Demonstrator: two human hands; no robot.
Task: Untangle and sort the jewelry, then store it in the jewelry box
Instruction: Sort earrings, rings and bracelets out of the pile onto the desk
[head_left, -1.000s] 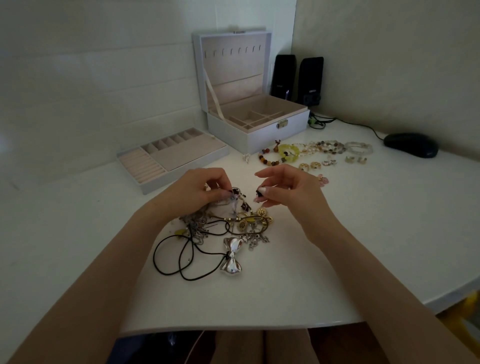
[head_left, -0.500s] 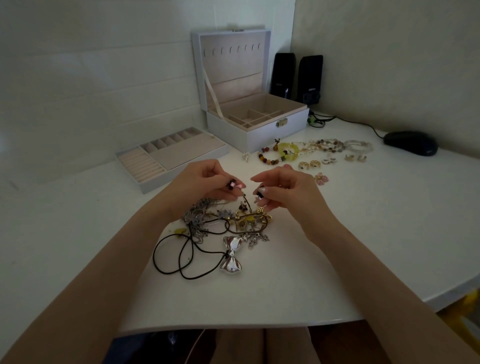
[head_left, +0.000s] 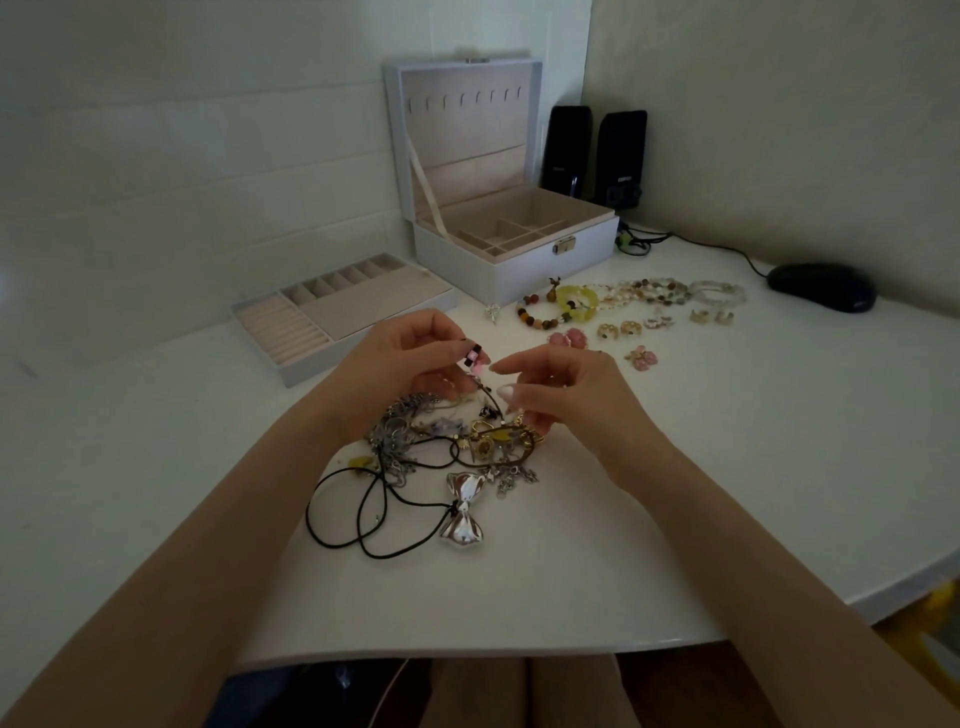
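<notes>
- The left hand (head_left: 400, 364) pinched a cord (head_left: 491, 399) lifted from the tangle (head_left: 415, 436).
- The right hand (head_left: 566, 389) curled beside the cord; whether it gripped was unclear.
- The tangle lay on the counter (head_left: 675, 493), near the open box (head_left: 519, 270).

The white table (head_left: 727, 519) before me carries the open jewelry box (head_left: 519, 270) at its far edge and the insert tray (head_left: 363, 312) just left of it. Tangled necklaces (head_left: 415, 441) with a silver bow pendant (head_left: 465, 512) lie near the front, bracelets (head_left: 623, 296) and earrings (head_left: 613, 330) right of the box. A mouse (head_left: 821, 286) and speakers (head_left: 621, 150) sit at the far right.

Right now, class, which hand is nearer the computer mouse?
Right. The right hand is left of the mouse and closer to the camera; the left hand is farther left, beyond it.
</notes>
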